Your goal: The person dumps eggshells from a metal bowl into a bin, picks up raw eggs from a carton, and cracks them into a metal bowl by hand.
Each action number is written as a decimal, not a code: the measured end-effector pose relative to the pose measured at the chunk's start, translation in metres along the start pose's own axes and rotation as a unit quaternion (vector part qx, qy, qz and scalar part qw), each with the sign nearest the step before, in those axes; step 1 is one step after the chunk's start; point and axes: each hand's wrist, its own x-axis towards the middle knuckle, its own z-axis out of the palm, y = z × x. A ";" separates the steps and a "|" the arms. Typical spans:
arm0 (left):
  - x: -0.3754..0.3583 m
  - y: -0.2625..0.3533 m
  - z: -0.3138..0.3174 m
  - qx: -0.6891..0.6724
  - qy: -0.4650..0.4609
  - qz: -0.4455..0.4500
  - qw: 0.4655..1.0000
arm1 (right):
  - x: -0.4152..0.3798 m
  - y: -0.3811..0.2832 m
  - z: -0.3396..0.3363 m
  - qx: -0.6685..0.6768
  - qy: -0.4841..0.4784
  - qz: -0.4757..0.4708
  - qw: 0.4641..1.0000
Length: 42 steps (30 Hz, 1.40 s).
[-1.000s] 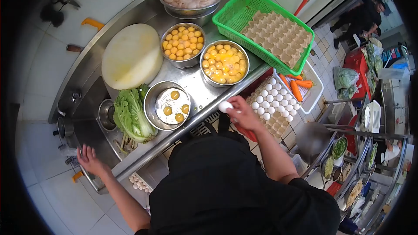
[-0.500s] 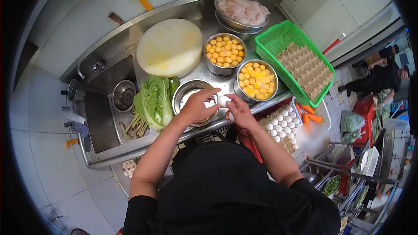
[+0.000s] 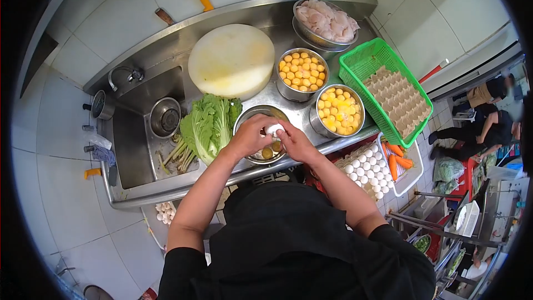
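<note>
A white egg (image 3: 273,129) is held over a steel bowl (image 3: 240,124) at the counter's front edge. My left hand (image 3: 251,136) closes on the egg from the left, and my right hand (image 3: 297,143) grips it from the right, fingertips meeting around the shell. Below my fingers, yolks (image 3: 267,153) show inside the bowl; my hands hide part of its inside. Leafy greens (image 3: 208,125) lie left of the bowl. To its right stands a pot of yolks (image 3: 338,112), some of them broken, with a second pot of whole yolks (image 3: 301,75) behind it.
A round cutting board (image 3: 230,61) lies behind the greens, beside the sink (image 3: 130,158). Pale meat fills a bowl (image 3: 326,22) at the back. A green basket (image 3: 383,83) carries egg trays. White eggs (image 3: 369,169) and carrots (image 3: 400,158) sit lower right. People stand far right.
My right hand has brought the egg leftward from beside the bowl to over it, and my left hand has closed on it too. Yolks now show in the bowl. The view has shifted slightly.
</note>
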 end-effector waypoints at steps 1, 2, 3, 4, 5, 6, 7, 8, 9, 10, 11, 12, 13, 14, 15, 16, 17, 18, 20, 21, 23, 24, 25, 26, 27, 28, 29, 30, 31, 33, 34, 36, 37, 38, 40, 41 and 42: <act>-0.002 -0.003 -0.001 0.022 0.000 0.015 1.000 | 0.001 0.001 0.000 -0.001 -0.001 0.001 1.000; -0.004 -0.006 -0.002 0.044 -0.001 0.030 0.999 | 0.002 0.002 -0.001 -0.148 0.039 -0.085 0.985; -0.005 -0.005 -0.002 0.042 0.000 0.028 0.999 | 0.003 0.000 -0.001 -0.291 0.077 -0.169 0.939; -0.008 -0.004 -0.002 0.061 0.002 0.038 0.997 | 0.003 -0.001 -0.001 -0.291 0.075 -0.169 0.939; -0.009 -0.002 -0.002 0.079 0.004 0.049 0.996 | 0.002 -0.002 0.000 -0.271 0.058 -0.125 0.953; -0.011 0.001 0.000 0.079 0.005 0.049 0.996 | 0.002 -0.007 -0.001 -0.250 0.041 -0.081 0.964; -0.011 0.004 0.004 0.075 0.020 0.045 0.996 | 0.001 -0.018 -0.001 -0.250 0.041 -0.081 0.964; -0.011 0.007 0.007 0.072 0.036 0.041 0.996 | -0.001 -0.030 -0.002 -0.205 0.022 -0.019 0.978; -0.010 0.006 0.009 0.072 0.035 0.041 0.996 | -0.002 -0.037 -0.002 -0.158 0.004 0.043 0.986; -0.009 0.002 0.013 0.002 0.053 -0.005 0.999 | -0.004 -0.034 -0.004 -0.158 0.005 0.043 0.987; -0.007 -0.002 0.017 -0.068 0.070 -0.052 0.994 | -0.006 -0.025 -0.008 0.005 0.031 0.093 0.995; -0.006 -0.011 0.020 -0.069 0.069 -0.051 0.994 | -0.010 -0.016 -0.015 0.168 0.057 0.140 0.974; -0.004 -0.021 0.021 -0.236 0.107 -0.131 0.957 | -0.016 -0.006 -0.027 0.244 0.076 0.138 0.957; -0.004 -0.031 0.020 -0.394 0.142 -0.207 0.884 | -0.021 0.005 -0.037 0.243 0.078 0.138 0.957; -0.004 -0.029 0.013 -0.539 0.180 -0.254 0.782 | -0.029 0.017 -0.046 0.155 0.100 0.105 0.977; -0.010 -0.033 0.008 -0.589 0.179 -0.222 0.756 | -0.038 0.021 -0.051 0.064 0.122 0.072 0.988; -0.013 -0.037 0.002 -0.640 0.176 -0.223 0.714 | -0.047 0.025 -0.054 -0.072 0.144 0.024 0.987; -0.014 -0.035 -0.004 -0.688 0.172 -0.223 0.669 | -0.054 0.020 -0.053 -0.071 0.146 0.025 0.986; -0.015 -0.031 -0.005 -0.693 0.175 -0.236 0.659 | -0.066 0.008 -0.049 -0.302 0.149 -0.072 0.939; -0.014 -0.030 -0.006 -0.698 0.181 -0.248 0.648 | -0.069 0.016 -0.044 -0.351 0.145 -0.090 0.921; -0.010 -0.040 0.006 -0.658 0.179 -0.259 0.684 | -0.074 0.062 -0.035 -0.375 0.126 -0.050 0.917; -0.008 -0.037 0.008 -0.617 0.183 -0.269 0.717 | -0.074 0.064 -0.032 -0.397 0.101 -0.012 0.912; -0.008 -0.033 0.009 -0.590 0.171 -0.280 0.738 | -0.074 0.065 -0.033 -0.417 0.123 -0.036 0.900; -0.008 -0.031 0.011 -0.589 0.176 -0.280 0.737 | -0.071 0.067 -0.035 -0.417 0.118 -0.040 0.900; -0.010 -0.027 0.013 -0.536 0.136 -0.269 0.789 | -0.069 0.052 -0.034 -0.350 0.146 -0.032 0.925; -0.009 -0.025 0.015 -0.479 0.092 -0.252 0.836 | -0.066 0.036 -0.033 -0.283 0.177 -0.026 0.942; -0.008 -0.024 0.017 -0.394 0.055 -0.210 0.893 | -0.061 0.022 -0.030 -0.196 0.200 -0.026 0.960; -0.006 -0.019 0.019 -0.393 0.051 -0.208 0.894 | -0.054 0.013 -0.028 -0.195 0.203 -0.026 0.959; -0.004 -0.009 0.020 -0.296 0.023 -0.145 0.944 | -0.047 0.005 -0.026 -0.003 0.152 0.047 0.987; 0.000 0.011 0.019 -0.213 -0.031 -0.105 0.971 | -0.034 -0.015 -0.020 0.218 0.059 0.100 0.969; 0.002 0.013 0.021 -0.183 -0.016 -0.045 0.982 | -0.028 -0.015 -0.016 0.218 0.058 0.097 0.969; 0.001 0.024 0.009 -0.048 -0.016 0.001 0.999 | -0.018 -0.013 -0.008 0.301 0.040 0.108 0.947; 0.001 0.027 0.005 -0.047 -0.013 0.000 0.999 | -0.014 -0.013 -0.003 0.283 0.041 0.112 0.952; -0.001 0.029 0.001 -0.024 -0.010 -0.002 1.000 | -0.012 -0.012 0.000 0.282 0.038 0.111 0.952; -0.005 0.028 -0.002 -0.001 -0.004 -0.006 1.000 | -0.007 -0.016 0.006 0.225 0.005 0.102 0.969; -0.008 0.025 -0.002 -0.018 0.007 -0.025 0.999 | -0.004 -0.014 0.004 0.179 -0.018 0.096 0.979; -0.011 0.025 -0.004 -0.036 0.018 -0.045 0.998 | -0.001 -0.013 0.006 0.178 -0.021 0.094 0.979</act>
